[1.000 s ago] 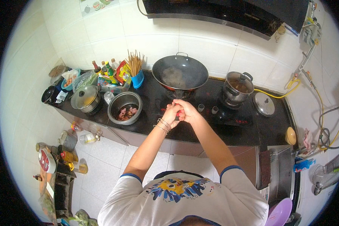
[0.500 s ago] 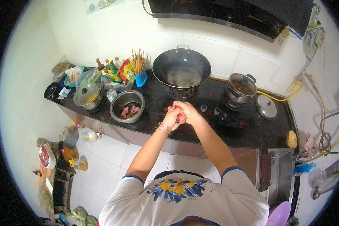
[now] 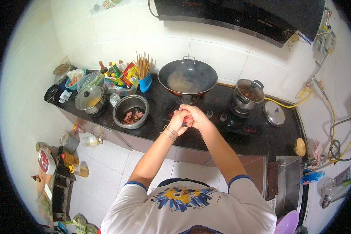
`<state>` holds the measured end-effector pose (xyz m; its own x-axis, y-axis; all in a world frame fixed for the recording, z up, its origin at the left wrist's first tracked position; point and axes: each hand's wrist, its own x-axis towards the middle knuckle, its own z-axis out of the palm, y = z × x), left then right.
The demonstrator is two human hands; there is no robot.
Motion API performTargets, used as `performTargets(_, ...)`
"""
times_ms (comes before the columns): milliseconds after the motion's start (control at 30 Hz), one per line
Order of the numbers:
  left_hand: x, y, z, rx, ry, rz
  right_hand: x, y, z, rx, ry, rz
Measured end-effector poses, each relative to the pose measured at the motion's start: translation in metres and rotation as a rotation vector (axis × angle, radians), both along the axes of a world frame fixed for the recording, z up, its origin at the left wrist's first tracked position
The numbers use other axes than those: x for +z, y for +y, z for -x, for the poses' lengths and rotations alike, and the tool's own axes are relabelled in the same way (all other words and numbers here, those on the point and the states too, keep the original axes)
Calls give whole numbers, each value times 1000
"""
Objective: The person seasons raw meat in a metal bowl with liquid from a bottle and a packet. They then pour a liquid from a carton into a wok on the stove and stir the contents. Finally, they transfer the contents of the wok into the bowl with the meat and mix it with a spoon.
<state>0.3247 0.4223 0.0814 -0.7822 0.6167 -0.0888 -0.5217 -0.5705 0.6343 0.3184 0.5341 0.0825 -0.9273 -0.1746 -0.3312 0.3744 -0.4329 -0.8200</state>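
Note:
My left hand (image 3: pixel 178 121) and my right hand (image 3: pixel 196 117) are pressed together over the front of the black stove top (image 3: pixel 206 128). Their fingers are closed around a small red thing (image 3: pixel 187 119), mostly hidden, so its kind cannot be told. Thin bangles circle my left wrist. Just beyond the hands stands a dark wok (image 3: pixel 188 77) on a burner, with a pale film inside. To the left of my hands is a steel pot (image 3: pixel 131 111) holding pinkish pieces of meat.
A lidded steel pot (image 3: pixel 247 94) and a loose lid (image 3: pixel 274 113) are at the right. A glass-lidded pan (image 3: pixel 90 98), sauce bottles (image 3: pixel 112 70), a blue cup of skewers (image 3: pixel 144 74) and bags crowd the left. Bottles stand on the tiled floor (image 3: pixel 105 156).
My hands stay clasped in the same spot before the wok, with only slight shifts of the fingers. The view has tilted a little.

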Motion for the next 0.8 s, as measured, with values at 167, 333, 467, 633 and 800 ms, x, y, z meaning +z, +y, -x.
performTargets(167,-6,-1,2,39,37,31,-3,-1,1,24,-2,24)
performTargets(333,-5,-2,11,29,56,50,0,-5,6,6,10,34)
performTargets(467,-16,-7,6,47,130,84,10,-8,-11,36,44,28)
performTargets(633,-20,-4,3,3,74,7,10,-4,-16,38,54,-19)
performTargets(800,-10,4,-3,41,27,-15,10,2,-12,12,39,-41)
